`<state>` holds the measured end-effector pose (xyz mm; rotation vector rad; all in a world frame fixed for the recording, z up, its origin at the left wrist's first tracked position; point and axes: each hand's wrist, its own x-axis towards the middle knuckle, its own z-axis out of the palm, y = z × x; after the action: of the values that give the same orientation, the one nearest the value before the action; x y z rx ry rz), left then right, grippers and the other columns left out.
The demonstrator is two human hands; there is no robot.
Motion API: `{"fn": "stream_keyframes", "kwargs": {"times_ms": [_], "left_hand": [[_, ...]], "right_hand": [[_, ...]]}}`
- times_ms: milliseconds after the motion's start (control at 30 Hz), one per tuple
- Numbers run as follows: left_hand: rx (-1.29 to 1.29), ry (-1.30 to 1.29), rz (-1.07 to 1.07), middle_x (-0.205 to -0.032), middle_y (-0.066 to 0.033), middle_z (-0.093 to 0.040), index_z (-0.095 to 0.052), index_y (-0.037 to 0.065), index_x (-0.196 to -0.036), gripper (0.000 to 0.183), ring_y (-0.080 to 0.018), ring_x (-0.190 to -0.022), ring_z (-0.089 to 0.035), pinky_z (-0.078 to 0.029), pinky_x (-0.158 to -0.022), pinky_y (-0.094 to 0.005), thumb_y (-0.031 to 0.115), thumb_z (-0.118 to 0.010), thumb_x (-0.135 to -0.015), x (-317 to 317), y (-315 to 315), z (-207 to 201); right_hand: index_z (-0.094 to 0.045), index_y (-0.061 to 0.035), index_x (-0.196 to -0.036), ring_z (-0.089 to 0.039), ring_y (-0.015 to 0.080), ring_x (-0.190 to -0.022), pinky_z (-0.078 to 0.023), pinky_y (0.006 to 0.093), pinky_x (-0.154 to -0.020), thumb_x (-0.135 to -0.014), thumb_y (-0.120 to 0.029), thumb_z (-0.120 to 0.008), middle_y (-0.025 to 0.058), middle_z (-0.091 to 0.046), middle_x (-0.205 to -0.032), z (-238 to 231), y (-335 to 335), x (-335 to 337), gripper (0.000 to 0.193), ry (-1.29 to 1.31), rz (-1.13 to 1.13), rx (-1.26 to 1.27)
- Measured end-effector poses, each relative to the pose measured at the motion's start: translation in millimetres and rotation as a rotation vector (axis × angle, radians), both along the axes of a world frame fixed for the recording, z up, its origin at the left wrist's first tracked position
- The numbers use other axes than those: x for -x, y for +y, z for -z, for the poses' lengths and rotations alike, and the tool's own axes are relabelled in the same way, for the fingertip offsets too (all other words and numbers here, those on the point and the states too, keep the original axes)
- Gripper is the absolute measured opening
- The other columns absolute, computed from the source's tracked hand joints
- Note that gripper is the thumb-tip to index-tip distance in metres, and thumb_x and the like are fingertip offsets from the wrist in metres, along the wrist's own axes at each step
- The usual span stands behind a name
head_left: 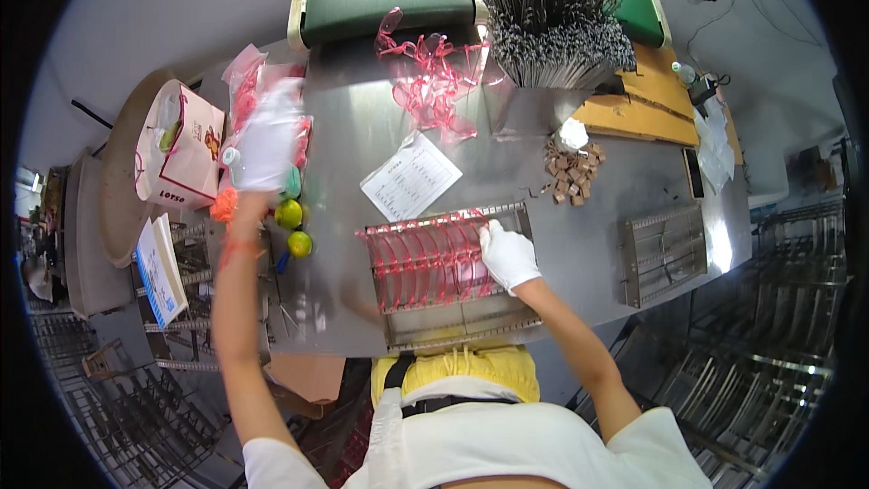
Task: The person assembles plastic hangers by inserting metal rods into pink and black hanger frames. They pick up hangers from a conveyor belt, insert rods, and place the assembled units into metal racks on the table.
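resting at the right end of the pink row, the white-gloved right hand (509,256) is the nearer of the two to the metal slotted rack (462,318), which lies on the near part of the surface (579,258), just in front of the person. its fingers are bent and close together over the last pink spectacle frames (421,263); whether they pinch one or merely touch it, i cannot tell.

the rack's long axis runs left to right, with its right end slightly farther away. the frames cross it, each one long from near to far, set side by side from the left end up to the right hand. so the row lies to the left of that hand, while the rack's bare strip is on its near side.

the gloved left hand (270,140) is well apart, far and left of the rack, over the plastic-bagged pink pieces (243,81). it is blurred, so how far open it is, and whether it holds anything, cannot be told. a loose tangle of pink eyewear (425,95) lies at the far side, beyond a paper sheet (412,177), between the two hands from left to right.
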<state>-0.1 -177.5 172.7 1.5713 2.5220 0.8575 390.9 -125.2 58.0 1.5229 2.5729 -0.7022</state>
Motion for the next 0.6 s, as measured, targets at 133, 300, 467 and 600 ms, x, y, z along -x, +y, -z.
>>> {"fn": "stream_keyframes", "kwargs": {"times_ms": [133,300,467,600], "left_hand": [[0.054,-0.684,-0.051,-0.121,-0.016,-0.063,-0.059,0.008,-0.126,0.036,-0.0335,-0.107,-0.063,-0.051,-0.091,-0.0401,0.024,-0.055,-0.094,1.4,131.9,104.5],[0.027,0.546,-0.048,-0.096,-0.01,-0.064,-0.063,0.012,-0.104,0.032,-0.0234,-0.092,-0.064,-0.052,-0.071,-0.0433,0.039,-0.054,-0.092,-7.4,239.8,135.3],[0.551,0.439,0.041,-0.087,-0.0108,-0.073,-0.077,0.015,-0.085,0.015,-0.028,-0.087,-0.072,-0.056,-0.068,-0.0395,0.011,-0.065,-0.077,-8.7,276.1,130.6],[0.413,0.238,0.009,-0.097,-0.019,-0.07,-0.073,0.009,-0.097,0.024,-0.0379,-0.09,-0.069,-0.056,-0.076,-0.0479,0.016,-0.052,-0.088,35.7,243.3,147.1]], "right_hand": [[-0.057,-0.0057,-0.103,-0.066,0.0412,-0.063,-0.052,0.0539,-0.062,-0.101,-0.037,-0.04,0.0222,-0.066,-0.067,20.0,-3.1,-10.3,0.035,-0.031,-0.033,-0.024],[-0.06,-0.0087,-0.104,-0.064,0.0452,-0.07,-0.051,0.0556,-0.069,-0.102,-0.04,-0.038,0.0254,-0.066,-0.074,6.8,-3.2,-7.4,0.038,-0.028,0.096,0.16],[-0.064,-0.0098,-0.107,-0.065,0.0456,-0.078,-0.051,0.0535,-0.075,-0.102,-0.046,-0.034,0.0251,-0.068,-0.082,-5.8,6.7,-6.9,0.047,-0.042,0.102,0.295],[-0.066,-0.012,-0.111,-0.065,0.044,-0.082,-0.05,0.0529,-0.078,-0.102,-0.051,-0.032,0.0241,-0.069,-0.087,-17.1,7.9,-9.5,0.052,-0.023,0.056,0.336]]}}
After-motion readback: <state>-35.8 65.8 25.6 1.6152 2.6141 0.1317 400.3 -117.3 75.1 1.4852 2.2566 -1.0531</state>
